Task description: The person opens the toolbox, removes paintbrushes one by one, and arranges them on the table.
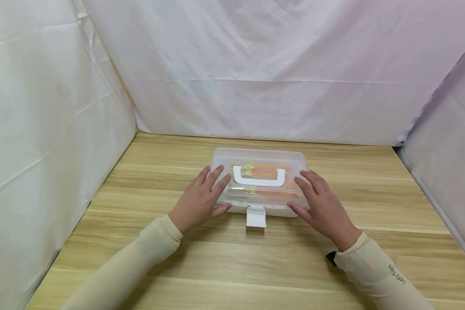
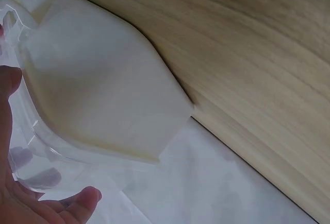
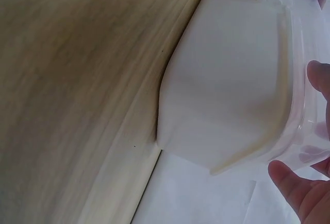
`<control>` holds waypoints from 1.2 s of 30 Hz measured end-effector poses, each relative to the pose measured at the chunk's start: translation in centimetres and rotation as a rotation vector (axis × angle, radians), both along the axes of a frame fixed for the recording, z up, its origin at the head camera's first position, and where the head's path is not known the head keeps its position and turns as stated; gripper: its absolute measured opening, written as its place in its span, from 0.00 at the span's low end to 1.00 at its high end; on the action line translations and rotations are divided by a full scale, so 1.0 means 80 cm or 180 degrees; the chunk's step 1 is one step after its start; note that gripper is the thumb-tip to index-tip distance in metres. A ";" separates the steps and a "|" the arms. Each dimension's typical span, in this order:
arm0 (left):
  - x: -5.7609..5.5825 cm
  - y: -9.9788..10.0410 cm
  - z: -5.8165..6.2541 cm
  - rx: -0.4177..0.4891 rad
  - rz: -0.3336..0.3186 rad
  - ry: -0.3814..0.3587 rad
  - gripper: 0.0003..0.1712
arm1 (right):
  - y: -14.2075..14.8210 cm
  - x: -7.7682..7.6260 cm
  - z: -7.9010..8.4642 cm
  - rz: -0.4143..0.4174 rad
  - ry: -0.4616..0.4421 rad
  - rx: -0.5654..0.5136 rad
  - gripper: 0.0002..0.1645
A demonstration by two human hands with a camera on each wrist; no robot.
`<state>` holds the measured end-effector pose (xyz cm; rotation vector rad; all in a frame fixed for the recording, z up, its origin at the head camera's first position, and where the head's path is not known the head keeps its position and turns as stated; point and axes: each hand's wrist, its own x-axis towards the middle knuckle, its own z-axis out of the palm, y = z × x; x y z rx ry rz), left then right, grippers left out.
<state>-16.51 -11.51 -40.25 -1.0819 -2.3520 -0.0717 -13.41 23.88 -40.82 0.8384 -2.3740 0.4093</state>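
A translucent plastic case (image 1: 290,157) with a lid and white carry handle (image 1: 258,182) sits on the table. Its white front latch (image 1: 256,217) sticks outward, unfastened. Through the lid show several long orange pieces (image 1: 273,193) with pale metallic bands, like paintbrushes. My left hand (image 1: 199,200) lies over the case's left end, fingers spread on the lid and thumb at the front edge. The right hand (image 1: 323,206) mirrors it at the right end. In the left wrist view, fingertips show through the clear lid (image 2: 56,154); the right wrist view shows a thumb (image 3: 319,77) by the rim.
The case stands toward the back of a wood-grain table (image 1: 236,267). White cloth hangs behind it (image 1: 255,107) and along the left side (image 1: 42,129) and right side (image 1: 449,150). A dark band (image 1: 331,258) shows at the right wrist.
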 end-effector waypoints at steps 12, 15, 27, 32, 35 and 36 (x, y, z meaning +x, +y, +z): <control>-0.005 0.001 0.003 0.0097 -0.0077 0.0030 0.48 | -0.005 -0.003 0.016 0.0061 0.0103 -0.0181 0.42; -0.007 0.001 0.007 0.0184 -0.0123 0.0033 0.47 | -0.006 -0.005 0.019 0.0064 0.0148 -0.0208 0.41; -0.010 0.002 0.020 0.0332 -0.0195 -0.0019 0.43 | -0.001 -0.010 0.018 0.0311 0.0468 0.0061 0.40; -0.012 0.002 0.023 0.0423 -0.0220 0.0013 0.43 | -0.002 -0.011 0.022 0.0363 0.0626 0.0163 0.34; -0.013 0.002 0.025 0.0453 -0.0219 0.0012 0.42 | -0.002 -0.011 0.024 0.0371 0.0676 0.0192 0.32; -0.013 0.002 0.027 0.0461 -0.0220 0.0013 0.41 | -0.001 -0.012 0.025 0.0371 0.0682 0.0204 0.31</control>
